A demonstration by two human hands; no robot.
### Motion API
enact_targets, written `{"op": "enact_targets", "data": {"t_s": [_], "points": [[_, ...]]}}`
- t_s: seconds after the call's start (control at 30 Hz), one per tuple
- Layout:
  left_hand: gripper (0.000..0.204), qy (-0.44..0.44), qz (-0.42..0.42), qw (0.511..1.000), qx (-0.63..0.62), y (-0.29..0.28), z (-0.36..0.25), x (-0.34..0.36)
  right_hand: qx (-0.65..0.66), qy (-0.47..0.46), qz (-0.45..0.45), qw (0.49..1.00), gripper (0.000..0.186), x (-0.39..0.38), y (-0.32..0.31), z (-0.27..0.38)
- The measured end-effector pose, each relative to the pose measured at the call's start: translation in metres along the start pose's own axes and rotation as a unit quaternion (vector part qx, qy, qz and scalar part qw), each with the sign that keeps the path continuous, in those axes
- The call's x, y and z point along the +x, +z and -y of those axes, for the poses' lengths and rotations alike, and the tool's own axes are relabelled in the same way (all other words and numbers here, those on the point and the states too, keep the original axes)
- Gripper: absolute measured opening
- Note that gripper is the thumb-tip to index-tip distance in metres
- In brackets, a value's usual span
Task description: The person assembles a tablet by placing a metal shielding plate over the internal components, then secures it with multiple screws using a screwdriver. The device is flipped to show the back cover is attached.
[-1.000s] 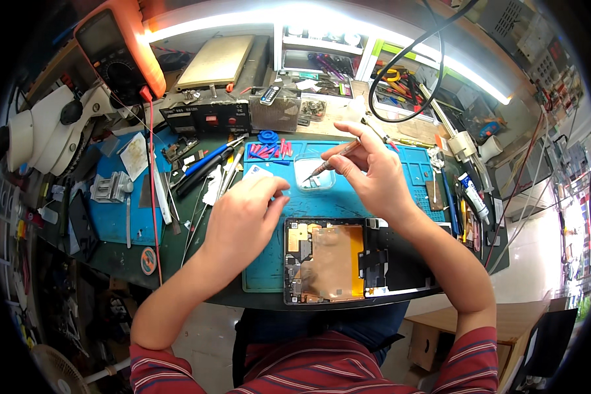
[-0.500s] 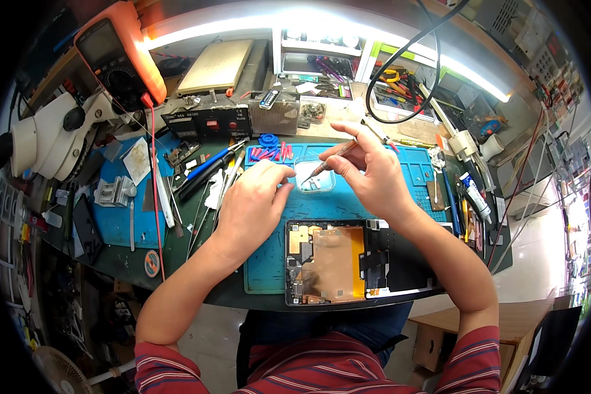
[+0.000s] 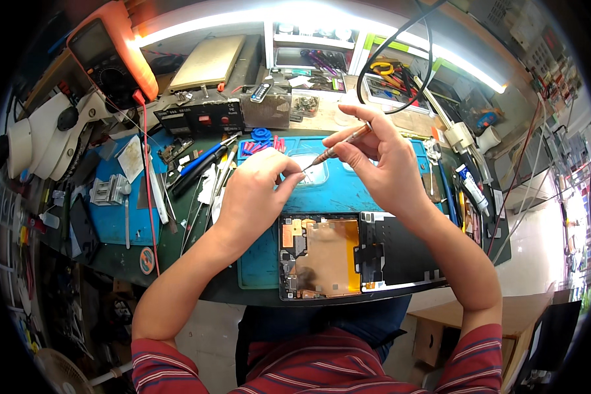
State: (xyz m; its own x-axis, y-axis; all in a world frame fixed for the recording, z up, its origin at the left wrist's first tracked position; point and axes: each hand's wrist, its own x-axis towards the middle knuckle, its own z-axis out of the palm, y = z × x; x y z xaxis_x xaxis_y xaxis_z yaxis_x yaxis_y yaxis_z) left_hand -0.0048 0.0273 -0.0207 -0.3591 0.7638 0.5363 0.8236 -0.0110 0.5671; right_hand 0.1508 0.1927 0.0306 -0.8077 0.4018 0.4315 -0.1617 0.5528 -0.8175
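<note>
My right hand (image 3: 391,167) grips a slim precision screwdriver (image 3: 349,142) between thumb and fingers, its shaft slanting down to the left. The screwdriver's tip meets the fingertips of my left hand (image 3: 256,190), which are pinched together; whatever they hold is too small to make out. Just under the tip sits a small clear plastic dish (image 3: 320,176) on the blue work mat (image 3: 259,266), partly covered by my left fingers. Nearer to me lies an opened tablet-like device (image 3: 328,259), with a copper-coloured area on the left and a black panel (image 3: 404,246) on the right, partly under my right forearm.
Red and blue small pieces (image 3: 261,144) lie behind the dish. Pens and tools (image 3: 200,164) are strewn to the left, beside a microscope (image 3: 43,141) and an orange multimeter (image 3: 115,56). A white-and-blue tube (image 3: 471,187) lies at right. A black cable (image 3: 360,82) loops overhead.
My left fingertips have moved right and now meet the screwdriver's tip over the dish. The right hand has shifted slightly right, lifting the screwdriver. The whole view has shifted a little.
</note>
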Motion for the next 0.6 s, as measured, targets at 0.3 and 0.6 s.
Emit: {"op": "enact_targets", "data": {"t_s": [0.3,0.6], "points": [[0.009,-0.069,0.030,0.993,-0.096,-0.007,-0.021,-0.005,0.080,0.029,0.051,0.995,0.047,-0.012,-0.012,0.013],[0.016,-0.102,0.065,0.971,-0.207,-0.005,-0.046,-0.037,-0.011,0.043,0.047,0.998,0.049,-0.046,-0.020,0.046]]}}
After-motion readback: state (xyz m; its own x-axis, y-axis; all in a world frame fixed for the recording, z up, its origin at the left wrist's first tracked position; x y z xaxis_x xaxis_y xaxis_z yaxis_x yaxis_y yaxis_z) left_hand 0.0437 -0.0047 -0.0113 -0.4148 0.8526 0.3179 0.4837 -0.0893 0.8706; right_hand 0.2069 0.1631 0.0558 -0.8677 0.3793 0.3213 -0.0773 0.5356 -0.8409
